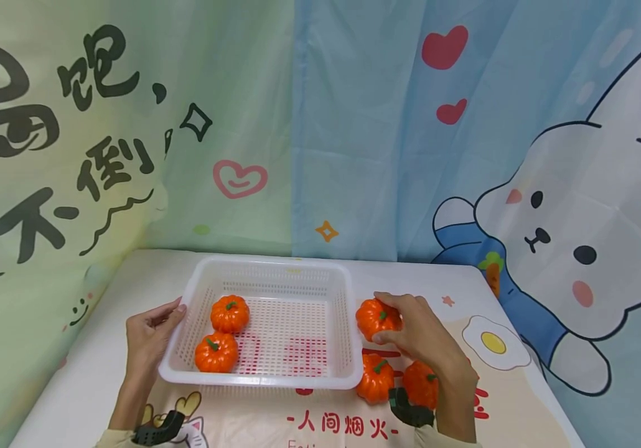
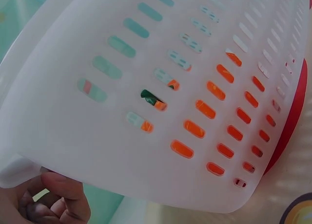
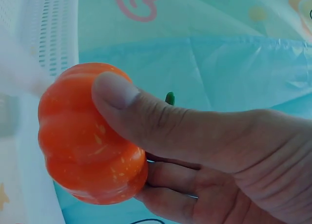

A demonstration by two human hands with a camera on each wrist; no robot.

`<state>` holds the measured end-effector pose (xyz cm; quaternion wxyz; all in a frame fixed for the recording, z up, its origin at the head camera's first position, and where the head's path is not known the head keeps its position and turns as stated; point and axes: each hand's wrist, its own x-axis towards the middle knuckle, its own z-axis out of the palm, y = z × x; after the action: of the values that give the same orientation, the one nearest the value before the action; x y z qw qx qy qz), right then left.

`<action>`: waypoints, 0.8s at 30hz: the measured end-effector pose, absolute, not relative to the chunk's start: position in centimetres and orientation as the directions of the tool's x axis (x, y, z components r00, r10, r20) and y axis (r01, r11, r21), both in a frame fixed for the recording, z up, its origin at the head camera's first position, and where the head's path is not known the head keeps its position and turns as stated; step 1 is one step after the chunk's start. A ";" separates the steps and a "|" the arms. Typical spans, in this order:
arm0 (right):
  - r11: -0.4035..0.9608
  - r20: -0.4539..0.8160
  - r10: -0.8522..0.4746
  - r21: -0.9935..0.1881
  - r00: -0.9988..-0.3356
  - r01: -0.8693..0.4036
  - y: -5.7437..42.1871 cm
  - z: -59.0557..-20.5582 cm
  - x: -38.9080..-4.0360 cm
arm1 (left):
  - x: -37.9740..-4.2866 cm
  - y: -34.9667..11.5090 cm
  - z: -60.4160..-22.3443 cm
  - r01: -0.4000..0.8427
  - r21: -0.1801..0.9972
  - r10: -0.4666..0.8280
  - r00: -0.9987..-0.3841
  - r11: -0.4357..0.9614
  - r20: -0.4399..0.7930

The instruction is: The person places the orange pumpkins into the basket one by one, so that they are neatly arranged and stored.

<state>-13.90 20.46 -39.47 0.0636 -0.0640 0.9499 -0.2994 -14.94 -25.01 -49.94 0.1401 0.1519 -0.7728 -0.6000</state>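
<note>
A white perforated plastic basket [image 1: 259,381] stands on the table with two small orange pumpkins in its left half, one [image 1: 230,313] behind the other [image 1: 216,353]. My left hand [image 1: 149,339] grips the basket's left rim, its thumb and curled fingers at the edge in the left wrist view. Just outside the basket's right wall, my right hand [image 1: 418,330] holds a third pumpkin [image 3: 92,136] between thumb and fingers. The green stem of that pumpkin shows past the thumb in the right wrist view. Two more pumpkins, one [image 1: 375,378] beside the other [image 1: 421,384], lie nearer me, below the right hand.
The white table [image 1: 96,348] carries a printed mat [image 1: 264,417] with red lettering, a cat and a fried egg [image 1: 495,342]. A patterned curtain [image 1: 348,124] with a large cartoon rabbit hangs right behind the table's back edge.
</note>
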 end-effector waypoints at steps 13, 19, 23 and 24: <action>0.781 -0.033 -0.228 -0.604 -0.973 -0.163 19.2 -38.8 -13.7 | -15.0 -24.9 -49.9 -0.070 0.965 -0.404 -0.914 0.253 0.039; 0.775 -0.030 -0.250 -0.605 -0.968 -0.181 18.5 -38.5 -13.8 | -14.9 -25.0 -50.0 -0.079 0.967 -0.406 -0.914 0.242 0.027; 0.772 -0.014 -0.275 -0.599 -0.961 -0.212 18.2 -38.3 -14.0 | -15.0 -25.0 -50.0 -0.083 0.966 -0.406 -0.913 0.244 0.024; 0.772 -0.011 -0.277 -0.597 -0.961 -0.216 18.1 -38.3 -14.1 | -15.0 -25.0 -50.0 -0.081 0.966 -0.406 -0.914 0.246 0.026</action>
<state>-14.07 18.12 -38.32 0.0491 -0.1309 0.9401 -0.3109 -15.03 -24.99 -49.99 0.1365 0.1566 -0.7774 -0.5937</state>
